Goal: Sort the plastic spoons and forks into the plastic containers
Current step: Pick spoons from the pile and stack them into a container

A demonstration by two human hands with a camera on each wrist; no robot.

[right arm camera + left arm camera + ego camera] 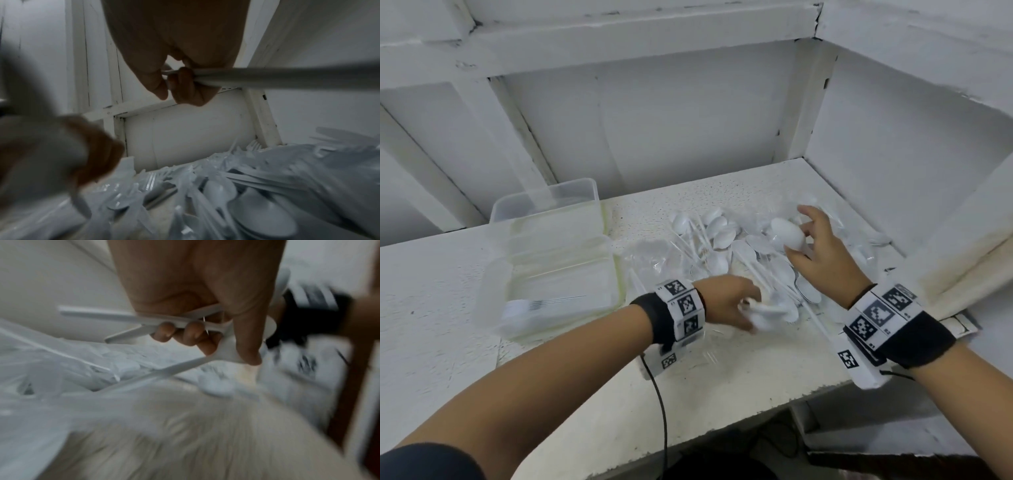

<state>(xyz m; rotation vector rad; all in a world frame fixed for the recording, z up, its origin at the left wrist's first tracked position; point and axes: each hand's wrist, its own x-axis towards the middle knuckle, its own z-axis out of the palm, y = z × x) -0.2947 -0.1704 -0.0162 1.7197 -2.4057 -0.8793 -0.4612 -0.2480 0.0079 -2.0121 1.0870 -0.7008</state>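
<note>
Counting first, we see two clear plastic containers (pixel 551 246) at the left of the white shelf (pixel 739 370), one behind the other, touching; the nearer one holds a small stack of forks (pixel 537 303), too overlapped to number. Right of them lies one heap of white spoons and forks (pixel 722 240), some in clear wrapping, far too tangled to count. Our left hand (pixel 726 303) has its fingers curled round three white handles (pixel 144 321) at the heap's near edge; whether spoons or forks, blur hides. Our right hand (pixel 822 253) pinches one spoon (pixel 787 236) above the heap, its handle (pixel 267 76) running past the wrist camera.
</note>
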